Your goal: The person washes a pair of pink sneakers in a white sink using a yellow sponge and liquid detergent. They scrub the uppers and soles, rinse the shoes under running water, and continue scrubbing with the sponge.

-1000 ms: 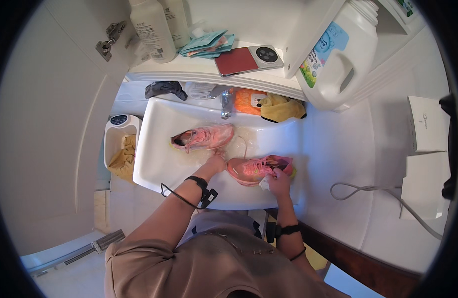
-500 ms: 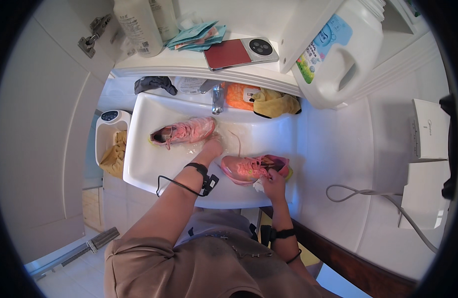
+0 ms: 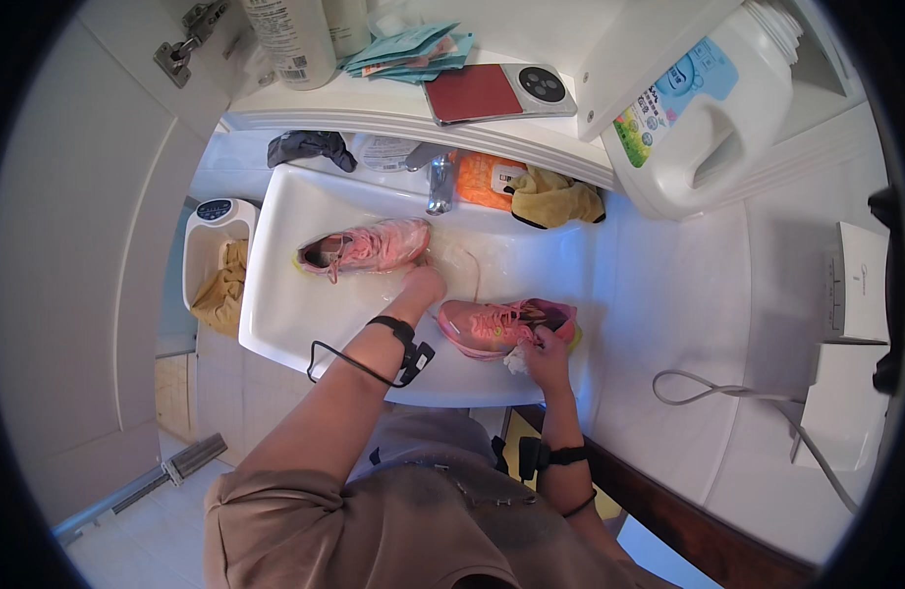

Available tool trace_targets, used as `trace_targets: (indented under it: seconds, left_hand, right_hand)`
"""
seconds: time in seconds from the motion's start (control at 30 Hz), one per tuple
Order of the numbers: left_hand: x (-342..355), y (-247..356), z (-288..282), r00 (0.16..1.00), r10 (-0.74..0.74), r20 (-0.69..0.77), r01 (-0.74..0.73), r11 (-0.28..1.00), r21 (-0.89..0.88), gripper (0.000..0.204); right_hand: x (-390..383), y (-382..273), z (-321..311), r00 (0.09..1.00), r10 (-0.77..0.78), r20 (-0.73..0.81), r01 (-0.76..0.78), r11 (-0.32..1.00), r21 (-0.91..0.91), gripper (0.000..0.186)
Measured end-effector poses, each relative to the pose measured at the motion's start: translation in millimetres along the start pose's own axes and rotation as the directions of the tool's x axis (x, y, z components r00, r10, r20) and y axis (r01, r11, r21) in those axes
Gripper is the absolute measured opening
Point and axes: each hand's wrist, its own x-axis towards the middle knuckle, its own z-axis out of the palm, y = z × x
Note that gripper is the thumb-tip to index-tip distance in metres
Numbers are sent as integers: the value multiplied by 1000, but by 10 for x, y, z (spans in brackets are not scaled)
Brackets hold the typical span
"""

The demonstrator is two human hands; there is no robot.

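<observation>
Two pink sneakers are in the white sink (image 3: 285, 319). The left sneaker (image 3: 374, 245) lies near the back, wet and shiny, its heel to the left. Beside its toe, low in the basin, is my left hand (image 3: 425, 283); its fingers are mostly hidden, so their grip does not show. Toward the front right rests the other sneaker (image 3: 477, 329), its heel to the right. My right hand (image 3: 548, 361) pinches this shoe at the near edge of its opening. A crumpled white thing (image 3: 516, 360) shows beside that hand; its kind is unclear. A loose pink lace (image 3: 474, 275) trails between the shoes.
A faucet (image 3: 439, 187) rises behind the basin, with an orange packet (image 3: 484, 181) and a yellow cloth (image 3: 558, 199) beside it. Above, a shelf holds a red-backed phone (image 3: 477, 93) and bottles. A large white jug (image 3: 703, 128) stands right. Left hangs a cabinet door (image 3: 79, 245).
The whole view has shifted slightly. My right hand stays at the right sneaker's opening, and my left hand remains beside the left sneaker's toe.
</observation>
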Motion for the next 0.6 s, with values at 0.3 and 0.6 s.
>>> trace_targets:
  seconds: [0.3, 0.6]
  left_hand:
    - [92, -96, 163, 988, -11, -151, 2, 998, -61, 59]
    - [-717, -215, 273, 1000, -29, -6, 4, 331, -944, 52]
  right_hand:
    - [63, 51, 14, 998, -62, -4, 62, 998, 12, 23]
    - [86, 253, 162, 967, 158, 199, -239, 828, 507, 8]
